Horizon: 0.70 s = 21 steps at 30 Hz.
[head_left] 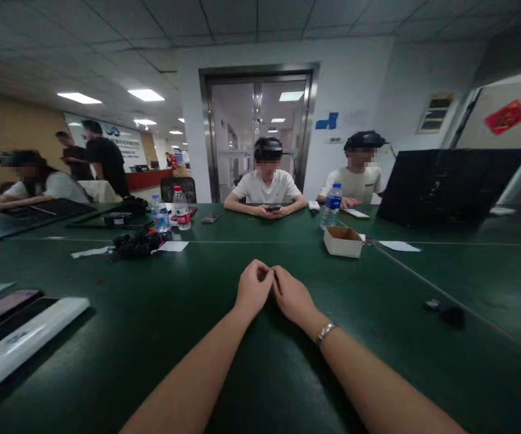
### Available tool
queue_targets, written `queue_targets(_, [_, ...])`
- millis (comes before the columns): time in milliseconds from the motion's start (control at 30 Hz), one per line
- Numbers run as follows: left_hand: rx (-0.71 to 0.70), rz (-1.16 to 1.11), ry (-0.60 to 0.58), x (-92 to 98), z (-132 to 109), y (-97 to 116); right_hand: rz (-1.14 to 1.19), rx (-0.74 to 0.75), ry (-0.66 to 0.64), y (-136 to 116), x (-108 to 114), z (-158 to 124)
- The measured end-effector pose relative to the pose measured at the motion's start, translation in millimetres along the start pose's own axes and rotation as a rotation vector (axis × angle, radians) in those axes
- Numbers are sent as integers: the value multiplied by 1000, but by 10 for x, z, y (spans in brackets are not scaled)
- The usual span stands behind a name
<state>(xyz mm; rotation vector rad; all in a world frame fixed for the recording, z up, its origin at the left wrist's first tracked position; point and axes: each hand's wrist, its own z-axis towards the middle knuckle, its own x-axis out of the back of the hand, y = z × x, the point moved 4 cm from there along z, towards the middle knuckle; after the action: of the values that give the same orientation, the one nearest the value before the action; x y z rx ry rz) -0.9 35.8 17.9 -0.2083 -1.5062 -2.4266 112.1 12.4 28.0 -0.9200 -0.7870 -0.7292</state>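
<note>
My left hand (253,288) and my right hand (291,294) meet at the fingertips over the dark green table (152,325). Both have their fingers curled into a pinch. Whatever lies between the fingertips, if anything, is too small or too hidden to make out. A silver band (326,331) circles my right wrist. Beyond my right hand, a little to the right, stands an open cardboard box (344,243).
At left lie a white slab-like device (29,340) and several phone-like items. Behind are black cables (136,243), two bottles (181,209) and paper (173,246). Another bottle (333,204) and a black monitor (450,184) stand right. A person (267,187) sits opposite.
</note>
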Motion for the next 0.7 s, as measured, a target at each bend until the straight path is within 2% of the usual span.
queue_targets(100, [32,38,110,35,50,-52,33,-49,31,47,16,11])
queue_targets(167, [51,5,127,52,80,-102,72,-78,47,89,13,23])
queue_targets(400, [243,-486,47,50,141,-273,188,-45,52,164,-37,70])
queue_targets(533, [242,-455,-62,35,134,-242,161,-40,37,138,-37,65])
queue_targets(700, [215,-406,-93,33,107,-210,104,-62,22,112,-18,53])
